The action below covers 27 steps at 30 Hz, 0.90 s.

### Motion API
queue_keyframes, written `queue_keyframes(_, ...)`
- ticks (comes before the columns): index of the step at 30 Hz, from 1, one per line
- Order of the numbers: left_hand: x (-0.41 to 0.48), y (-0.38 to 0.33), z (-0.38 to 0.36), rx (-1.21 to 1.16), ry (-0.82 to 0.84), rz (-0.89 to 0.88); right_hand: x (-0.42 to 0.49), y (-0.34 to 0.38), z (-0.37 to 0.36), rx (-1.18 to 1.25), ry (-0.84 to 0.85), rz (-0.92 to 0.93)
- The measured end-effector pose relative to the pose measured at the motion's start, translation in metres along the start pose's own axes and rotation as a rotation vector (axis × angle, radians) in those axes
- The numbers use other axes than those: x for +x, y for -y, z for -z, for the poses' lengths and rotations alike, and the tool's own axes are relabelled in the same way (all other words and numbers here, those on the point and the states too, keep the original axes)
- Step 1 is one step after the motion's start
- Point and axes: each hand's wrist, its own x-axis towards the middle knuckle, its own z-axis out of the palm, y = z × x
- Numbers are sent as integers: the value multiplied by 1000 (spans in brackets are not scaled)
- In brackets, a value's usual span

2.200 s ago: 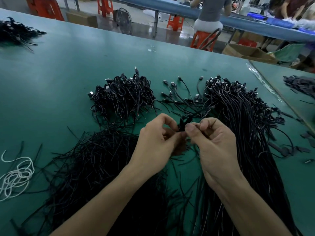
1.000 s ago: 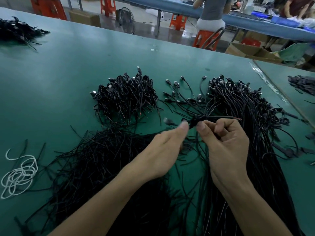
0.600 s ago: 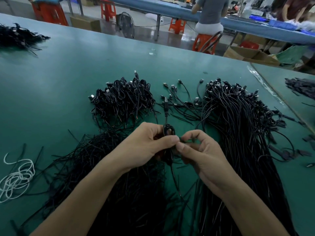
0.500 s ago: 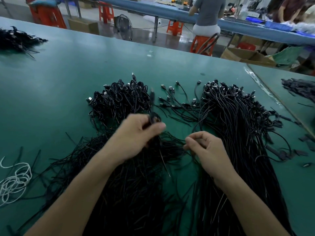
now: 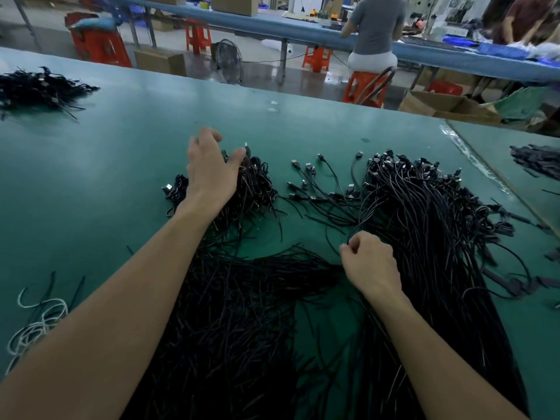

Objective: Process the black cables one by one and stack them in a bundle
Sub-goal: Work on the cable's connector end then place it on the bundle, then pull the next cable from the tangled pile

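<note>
My left hand (image 5: 209,168) reaches far over the heap of coiled black cables (image 5: 257,189), fingers loosely spread, thumb beside a connector on top of the heap. My right hand (image 5: 369,262) is curled at the left edge of the big pile of long loose black cables (image 5: 439,222) and pinches one thin cable between thumb and forefinger. A few single cables with USB plugs (image 5: 318,189) lie between the two heaps. A mass of thin black ties (image 5: 236,313) covers the green table (image 5: 91,177) under my forearms.
A tangle of white cable (image 5: 39,325) lies at the left near edge. Another black cable heap (image 5: 36,89) sits far left. Dark pieces (image 5: 536,159) lie on the adjoining table to the right. A person (image 5: 372,34) sits at a bench beyond the table's far edge.
My left hand carried the coiled cable forward to the heap and let it go there. My right hand drew back to the loose pile and pinched a cable.
</note>
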Motion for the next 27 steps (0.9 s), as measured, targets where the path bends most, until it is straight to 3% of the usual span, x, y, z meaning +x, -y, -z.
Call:
queue_keyframes(2, -18, -8, 2, 15, -73, -162, -6, 4, 8, 243, 9, 38)
queue_keyframes(4, -41, -15, 1, 27, -19, -325, -19, 17, 18, 472, 34, 116)
queue_keyframes(9, -100, -13, -9, -95, 569, -673, -71, 52, 50, 617, 139, 519)
queue_keyframes(10, -108, -10, -13, -147, 601, -665, -81, 54, 56, 633, 192, 585)
queue_keyframes(12, -121, -7, -15, -366, 582, -456, -96, 53, 66, 661, 241, 664)
queue_keyframes(14, -124, -5, -12, -519, 383, -271, -100, 44, 75, 716, 203, 672)
queue_keyframes(16, -118, -6, -4, -537, 157, -226, -93, 31, 80, 727, 98, 605)
queue_keyframes(18, -110, -8, 10, -500, 27, -283, -80, 13, 80, 662, -20, 468)
queue_keyframes(20, -107, -9, 24, -372, 26, -373, -66, -5, 79, 494, -46, 332)
queue_keyframes(23, -112, -6, 40, -83, 370, -464, -55, -21, 76, 58, 156, 220)
queue_keyframes(25, -116, -11, 45, 112, 667, -464, -58, -20, 72, -192, 275, 288)
queue_keyframes(27, -121, -16, 43, 201, 796, -445, -66, -14, 66, -254, 318, 467)
